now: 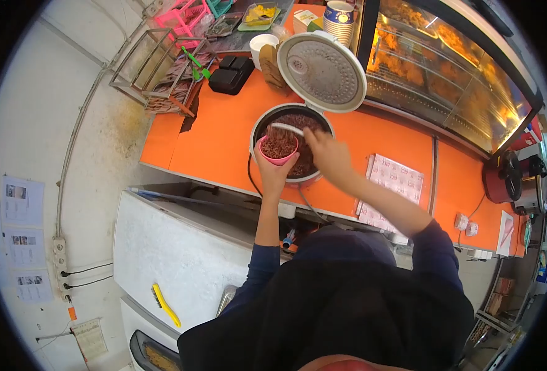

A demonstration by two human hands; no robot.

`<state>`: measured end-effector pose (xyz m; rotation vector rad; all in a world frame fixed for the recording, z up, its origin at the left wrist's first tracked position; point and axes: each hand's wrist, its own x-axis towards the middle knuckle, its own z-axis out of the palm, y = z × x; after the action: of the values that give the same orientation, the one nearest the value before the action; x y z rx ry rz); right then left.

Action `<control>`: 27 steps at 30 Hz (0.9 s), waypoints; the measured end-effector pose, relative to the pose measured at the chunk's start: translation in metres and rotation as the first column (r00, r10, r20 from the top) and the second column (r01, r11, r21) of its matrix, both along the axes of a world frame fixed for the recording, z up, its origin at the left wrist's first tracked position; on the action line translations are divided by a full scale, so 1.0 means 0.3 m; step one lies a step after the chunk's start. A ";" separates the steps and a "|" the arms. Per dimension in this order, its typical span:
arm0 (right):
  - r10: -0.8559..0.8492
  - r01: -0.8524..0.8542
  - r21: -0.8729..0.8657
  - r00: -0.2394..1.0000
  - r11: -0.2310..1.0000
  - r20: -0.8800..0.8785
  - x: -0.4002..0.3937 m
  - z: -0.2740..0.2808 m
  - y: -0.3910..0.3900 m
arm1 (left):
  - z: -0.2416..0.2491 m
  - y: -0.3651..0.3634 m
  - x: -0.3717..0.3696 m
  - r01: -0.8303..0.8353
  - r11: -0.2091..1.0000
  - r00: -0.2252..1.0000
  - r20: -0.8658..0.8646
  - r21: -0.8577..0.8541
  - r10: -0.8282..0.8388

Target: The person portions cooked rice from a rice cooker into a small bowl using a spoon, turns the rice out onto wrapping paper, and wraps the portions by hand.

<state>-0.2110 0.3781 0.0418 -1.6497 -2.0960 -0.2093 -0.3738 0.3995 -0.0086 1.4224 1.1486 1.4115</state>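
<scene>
In the head view, my left hand [274, 170] is wrapped round a small pink bowl [277, 161] filled with reddish-brown rice [278, 146]. My right hand [328, 151] grips a white rice paddle [287, 128], whose blade is over the bowl with rice about it. Both hands are above an open rice cooker [254, 130], and more of the same dark rice [304, 162] lies in its pot. The cooker's round grey lid [323, 71] stands raised behind the pot. My fingers hide part of the paddle's handle.
The cooker stands on an orange counter [217, 139]. A glass display case [452, 74] of fried food is at the back right, near stacked paper cups [338, 21]. Black containers [231, 74] sit at left, and patterned wrapping paper [394, 185] lies at right. A white freezer lid [180, 247] is below.
</scene>
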 end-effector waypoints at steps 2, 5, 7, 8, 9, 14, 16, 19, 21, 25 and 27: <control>-0.050 0.035 0.108 0.988 0.994 0.143 -0.035 -0.037 -0.085 | 0.018 0.024 0.039 -0.063 0.996 0.994 -0.088 -0.064 0.057; -0.133 0.070 0.198 0.936 0.978 0.326 -0.044 -0.041 -0.138 | -0.033 0.069 0.084 0.013 1.000 1.000 -0.009 -0.009 -0.013; -0.150 0.097 0.162 0.921 0.982 0.359 -0.041 -0.055 -0.158 | -0.044 0.065 0.102 0.023 1.000 1.000 -0.009 0.016 -0.023; -0.155 0.103 0.160 0.919 0.982 0.362 -0.027 -0.058 -0.161 | -0.048 0.065 0.107 0.062 0.997 0.996 0.061 -0.054 -0.059; -0.120 0.097 0.101 0.959 0.990 0.255 -0.007 -0.055 -0.154 | -0.037 0.065 0.112 0.104 0.988 0.987 0.133 -0.117 -0.088; -0.154 0.131 -0.115 0.963 0.985 -0.220 0.122 0.029 -0.061 | -0.004 0.076 0.085 0.163 0.985 0.986 0.037 -0.050 -0.161; -0.110 0.068 -0.109 0.887 0.992 -0.448 0.153 0.098 -0.050 | 0.016 0.064 0.069 0.219 0.976 0.971 0.096 0.023 -0.220; -0.072 -0.033 -0.215 0.883 0.976 -0.464 0.133 0.090 -0.087 | -0.004 0.045 0.049 0.154 0.985 0.984 -0.102 0.076 -0.146; -0.010 -0.146 -0.324 0.900 0.935 -0.435 0.115 0.074 -0.087 | -0.005 0.069 0.061 0.168 0.984 0.985 0.025 0.051 -0.169; 0.023 -0.121 -0.398 0.970 0.909 -0.244 0.047 0.043 -0.098 | -0.029 0.060 0.060 0.185 0.976 0.978 -0.080 -0.116 -0.195; 0.073 -0.166 -0.435 0.972 0.885 -0.222 0.069 0.059 -0.079 | -0.017 0.056 0.068 0.198 0.968 0.975 -0.067 -0.155 -0.210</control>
<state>-0.1902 0.3545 0.0595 -1.6902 -2.1868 0.5059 -0.3535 0.4163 -0.0138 1.4595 1.0991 1.1112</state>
